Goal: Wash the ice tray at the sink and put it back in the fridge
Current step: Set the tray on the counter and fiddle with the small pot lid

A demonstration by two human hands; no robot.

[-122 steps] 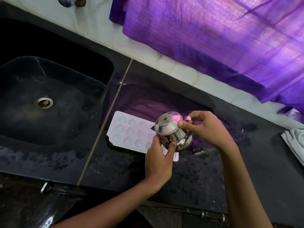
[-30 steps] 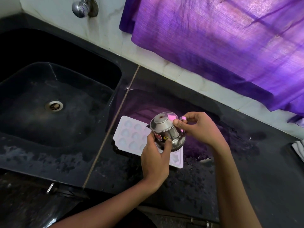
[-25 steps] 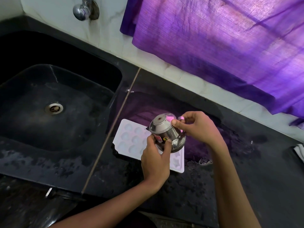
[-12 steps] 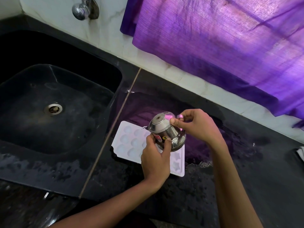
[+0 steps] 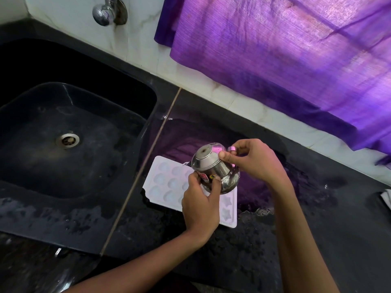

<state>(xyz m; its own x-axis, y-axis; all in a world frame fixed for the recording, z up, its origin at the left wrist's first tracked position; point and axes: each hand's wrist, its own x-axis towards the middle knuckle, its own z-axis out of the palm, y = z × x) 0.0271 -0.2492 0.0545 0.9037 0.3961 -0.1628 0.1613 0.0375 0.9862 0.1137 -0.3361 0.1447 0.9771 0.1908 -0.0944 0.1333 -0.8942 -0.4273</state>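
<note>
A black stone worktop (image 5: 317, 240) filled most of the view, wet and speckled with water along its front part. Its left portion was taken up by a deep black sink (image 5: 42, 166) with a round metal drain (image 5: 67, 141) near the middle of the basin. A thin seam (image 5: 143, 166) ran from the back edge of the worktop to its front edge, just right of the sink. Behind the back edge stood a white tiled wall (image 5: 69, 20) with a chrome tap (image 5: 103, 14) above the sink, and a purple curtain (image 5: 285, 60) hung over the right part of that wall down to the worktop's back edge.

The white ice tray (image 5: 167, 182) lay flat on the worktop just right of the seam, about midway between back and front edges, its round hollows facing up and star-shaped ones at its right end. Both hands held a small steel pot (image 5: 213, 168) tipped on its side above the right end of the tray, its base turned towards the upper left. The left hand (image 5: 201, 206) gripped the pot from below, thumb and fingers curled round its belly beside a coloured sticker (image 5: 208, 177). The right hand (image 5: 254, 161) pinched the pot near its base, thumb pressed on the steel, fingers curled at the handle.
</note>
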